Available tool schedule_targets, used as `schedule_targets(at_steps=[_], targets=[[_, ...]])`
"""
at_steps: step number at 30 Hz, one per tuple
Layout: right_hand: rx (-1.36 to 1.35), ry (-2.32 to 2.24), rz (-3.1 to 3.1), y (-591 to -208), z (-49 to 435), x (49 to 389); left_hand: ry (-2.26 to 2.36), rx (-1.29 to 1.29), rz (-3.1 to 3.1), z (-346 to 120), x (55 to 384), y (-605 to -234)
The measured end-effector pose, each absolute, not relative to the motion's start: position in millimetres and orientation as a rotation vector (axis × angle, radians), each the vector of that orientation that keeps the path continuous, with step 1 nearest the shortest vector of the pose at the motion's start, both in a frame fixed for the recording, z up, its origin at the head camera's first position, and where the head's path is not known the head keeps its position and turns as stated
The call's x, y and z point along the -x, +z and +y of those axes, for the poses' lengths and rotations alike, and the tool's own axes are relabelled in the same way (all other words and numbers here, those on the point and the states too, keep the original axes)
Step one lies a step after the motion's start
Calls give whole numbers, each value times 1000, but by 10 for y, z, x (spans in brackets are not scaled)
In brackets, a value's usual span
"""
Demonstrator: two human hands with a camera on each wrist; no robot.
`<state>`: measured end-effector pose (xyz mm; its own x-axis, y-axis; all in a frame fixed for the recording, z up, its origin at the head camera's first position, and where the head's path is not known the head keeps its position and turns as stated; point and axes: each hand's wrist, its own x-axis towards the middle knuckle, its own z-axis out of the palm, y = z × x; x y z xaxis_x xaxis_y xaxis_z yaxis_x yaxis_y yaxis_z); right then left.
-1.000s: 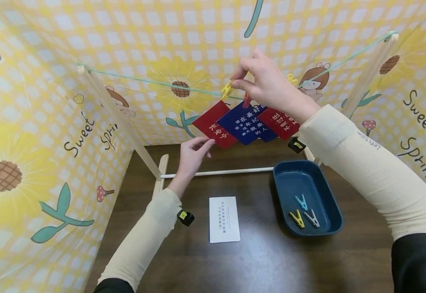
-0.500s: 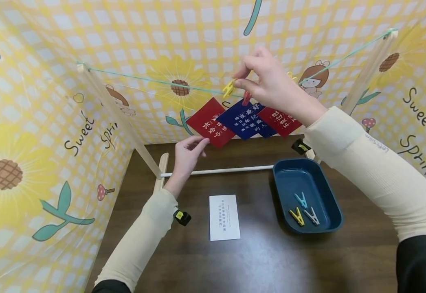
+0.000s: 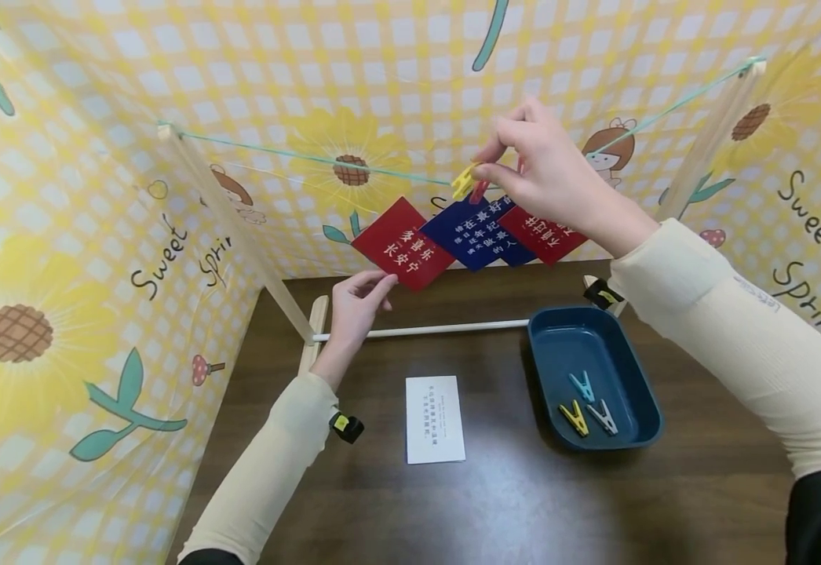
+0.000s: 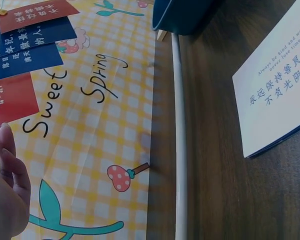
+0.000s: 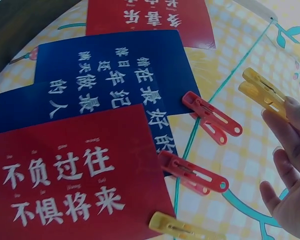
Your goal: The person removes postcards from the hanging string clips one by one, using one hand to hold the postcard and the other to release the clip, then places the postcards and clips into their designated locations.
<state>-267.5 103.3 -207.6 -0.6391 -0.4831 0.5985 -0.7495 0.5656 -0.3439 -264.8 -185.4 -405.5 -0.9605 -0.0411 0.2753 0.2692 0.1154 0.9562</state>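
Observation:
My left hand (image 3: 357,306) pinches the lower edge of a red card (image 3: 402,243) with white characters, held below the green cord (image 3: 276,155). Between the fingertips of my right hand (image 3: 541,165) is a yellow clothespin (image 5: 264,92), apart from the cord in the right wrist view. Two overlapping blue cards (image 5: 115,65) and another red card (image 5: 75,175) hang to the right of the held card. Red clothespins (image 5: 212,116) and a second yellow clothespin (image 5: 182,227) sit along the cord at those cards' upper edges. The right hand partly hides them in the head view.
Wooden posts (image 3: 234,227) hold up the cord, with a white rod (image 3: 446,327) low between them. A dark blue tray (image 3: 580,337) holds three clothespins (image 3: 583,386). A white card (image 3: 435,420) with blue beneath it lies on the brown table (image 3: 509,510). Patterned cloth (image 3: 410,47) surrounds the frame.
My right hand has shifted rightward with the yellow clothespin, now by the red clothespin in the head view. The left hand and its red card have drifted left, showing more of the card's characters.

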Motion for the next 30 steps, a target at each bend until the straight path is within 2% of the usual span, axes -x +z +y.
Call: schedule_targets(at_steps=[20,30], targets=[[-919,774,-2411,-2346,1399,2561,-1876,277,-2173,-1987,2570,-4126],[-991,752,-2349,-2463,1489,2494,-1857,275,-2171,-2024,2510,-4128]])
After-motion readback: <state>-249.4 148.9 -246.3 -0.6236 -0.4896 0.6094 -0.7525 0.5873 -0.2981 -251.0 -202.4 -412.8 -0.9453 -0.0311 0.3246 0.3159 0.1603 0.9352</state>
